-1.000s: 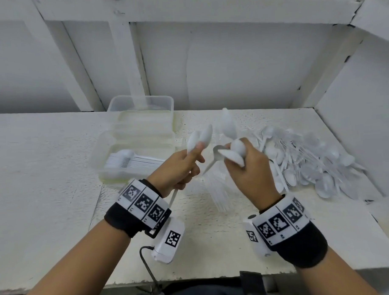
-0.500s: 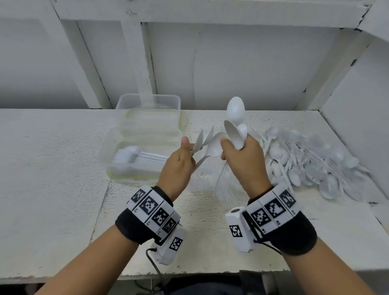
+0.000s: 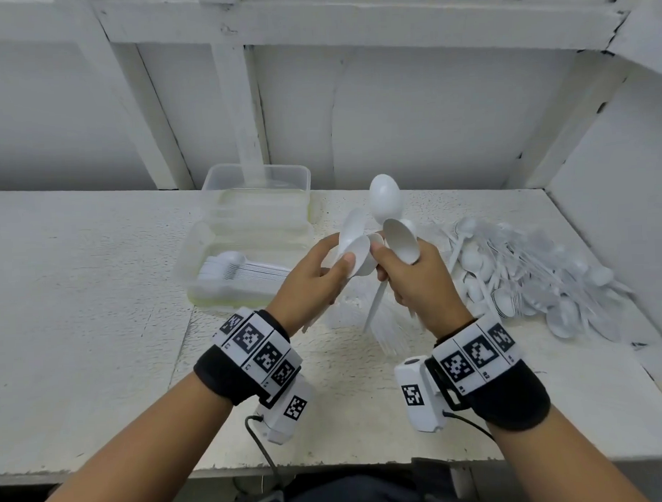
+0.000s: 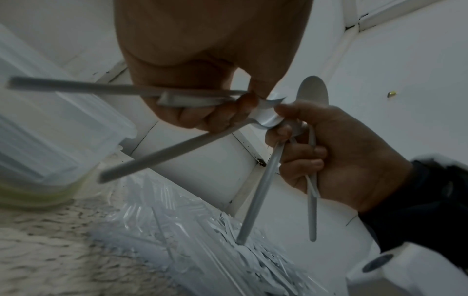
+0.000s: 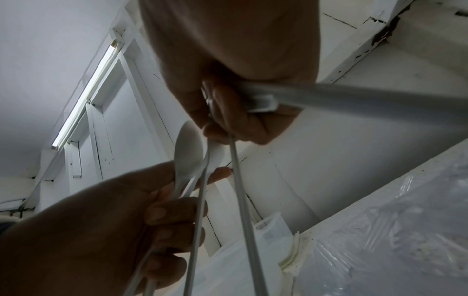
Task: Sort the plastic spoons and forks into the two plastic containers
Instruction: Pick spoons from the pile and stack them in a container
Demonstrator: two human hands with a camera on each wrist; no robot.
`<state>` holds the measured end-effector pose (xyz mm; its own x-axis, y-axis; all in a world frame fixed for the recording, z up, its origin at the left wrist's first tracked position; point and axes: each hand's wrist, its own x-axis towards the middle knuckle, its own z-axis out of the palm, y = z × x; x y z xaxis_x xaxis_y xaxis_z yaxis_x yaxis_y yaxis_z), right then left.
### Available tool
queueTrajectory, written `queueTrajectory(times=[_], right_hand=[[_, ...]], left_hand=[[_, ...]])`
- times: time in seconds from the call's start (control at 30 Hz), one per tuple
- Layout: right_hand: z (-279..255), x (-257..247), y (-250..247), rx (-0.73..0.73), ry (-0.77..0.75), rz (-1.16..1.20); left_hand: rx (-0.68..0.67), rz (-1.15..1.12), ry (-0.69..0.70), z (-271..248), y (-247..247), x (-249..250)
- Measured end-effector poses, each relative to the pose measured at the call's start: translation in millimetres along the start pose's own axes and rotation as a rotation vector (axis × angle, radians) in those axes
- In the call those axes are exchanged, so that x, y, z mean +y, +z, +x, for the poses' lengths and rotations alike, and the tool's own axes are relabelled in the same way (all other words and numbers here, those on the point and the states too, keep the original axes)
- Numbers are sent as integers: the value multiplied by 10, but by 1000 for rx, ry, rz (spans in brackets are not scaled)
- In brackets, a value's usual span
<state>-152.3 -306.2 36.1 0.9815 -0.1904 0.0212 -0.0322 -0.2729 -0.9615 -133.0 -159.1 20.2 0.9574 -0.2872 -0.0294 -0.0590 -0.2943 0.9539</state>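
Both hands are raised above the table's middle, close together, each holding white plastic spoons. My left hand (image 3: 315,277) grips spoons (image 3: 353,246) by the neck, thumb pressed on a bowl; their handles (image 4: 162,158) fan out in the left wrist view. My right hand (image 3: 413,274) grips several spoons (image 3: 385,196), bowls up, handles (image 3: 376,305) hanging down. A clear container (image 3: 214,292) at the left holds a neat row of white utensils (image 3: 232,269). A second clear container (image 3: 255,178) stands behind it. A pile of loose white utensils (image 3: 529,277) lies at the right.
A clear plastic bag of forks (image 3: 365,321) lies on the table under the hands. The white table (image 3: 79,297) ends at a wall on the right (image 3: 620,203) and at the back. A light strip (image 5: 86,96) shows overhead in the right wrist view.
Both hands have drawn closer together and risen slightly. The spoon bowls of the two hands now touch, and the left thumb presses on a bowl beside the right hand's thumb.
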Motion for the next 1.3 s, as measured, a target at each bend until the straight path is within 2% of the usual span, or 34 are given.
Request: queueTrajectory(times=[0.17, 0.4, 0.5, 0.6, 0.77, 0.97, 1.07, 1.2, 1.3], right_hand=[[28, 31, -13, 120, 38, 24], [42, 55, -41, 156, 30, -7], [48, 55, -53, 135, 17, 21], [40, 39, -54, 54, -9, 89], [19, 47, -25, -4, -65, 110], [-10, 28, 47, 33, -116, 72], [-16, 16, 45, 27, -101, 77], [-49, -1, 35, -33, -82, 91], [-64, 14, 35, -40, -100, 76]], left_hand=[[42, -26, 20, 5, -7, 1], [83, -22, 29, 53, -14, -58], [88, -52, 33, 36, 7, -30], [40, -96, 33, 5, 32, 18], [76, 32, 23, 48, 55, -28], [201, 236, 126, 109, 98, -44], [220, 278, 119, 114, 122, -43], [57, -3, 73, 87, 140, 8], [50, -69, 45, 59, 156, 13]])
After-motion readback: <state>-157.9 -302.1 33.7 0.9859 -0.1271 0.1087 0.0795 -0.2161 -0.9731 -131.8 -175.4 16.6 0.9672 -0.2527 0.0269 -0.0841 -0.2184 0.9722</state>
